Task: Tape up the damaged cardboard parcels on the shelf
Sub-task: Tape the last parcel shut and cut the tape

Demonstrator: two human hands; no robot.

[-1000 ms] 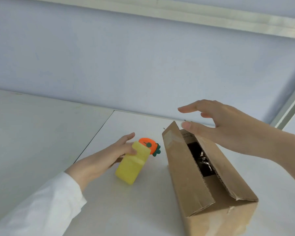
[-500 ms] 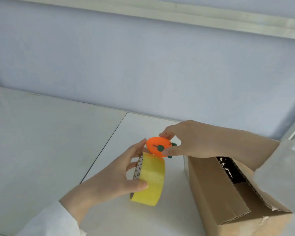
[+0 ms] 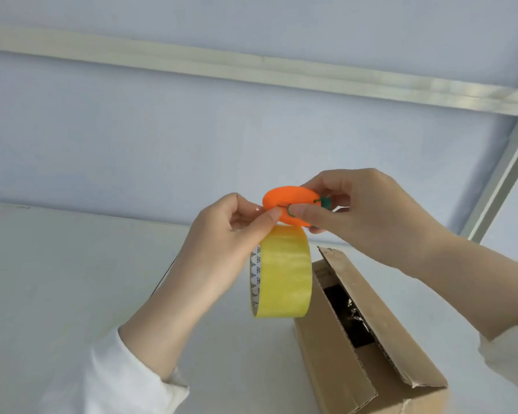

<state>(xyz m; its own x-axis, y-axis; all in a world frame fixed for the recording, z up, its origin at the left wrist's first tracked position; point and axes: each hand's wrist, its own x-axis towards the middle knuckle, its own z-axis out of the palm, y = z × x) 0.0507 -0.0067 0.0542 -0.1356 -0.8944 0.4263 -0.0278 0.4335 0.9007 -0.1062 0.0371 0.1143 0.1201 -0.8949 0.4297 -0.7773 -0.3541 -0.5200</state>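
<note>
We look down at our two hands, raised together over a white shelf.

Our left hand holds a roll of yellow tape. The roll stands on edge in the air, clear of the shelf, with its broad yellow band facing us. A white inner ring printed with small triangles shows along its left side. The thumb and forefinger are curled and pinched together at the top of the roll. How the other fingers grip behind it is hidden.

Our right hand pinches a small orange cutter with a green leaf on its right end. The thumb presses its front and the fingers curl round the back. The cutter lies level, just above the top of the tape, and its left end meets our left fingertips.

A brown cardboard box sits on the shelf at the lower right, below and behind the tape. It runs from under the roll towards the bottom right corner. Its two top flaps do not meet. The long dark gap between them shows something pale and shredded inside. The near corner looks torn.

White sleeves cover both forearms. Behind the hands is a pale blue-grey wall, crossed higher up by a light metal rail.
</note>
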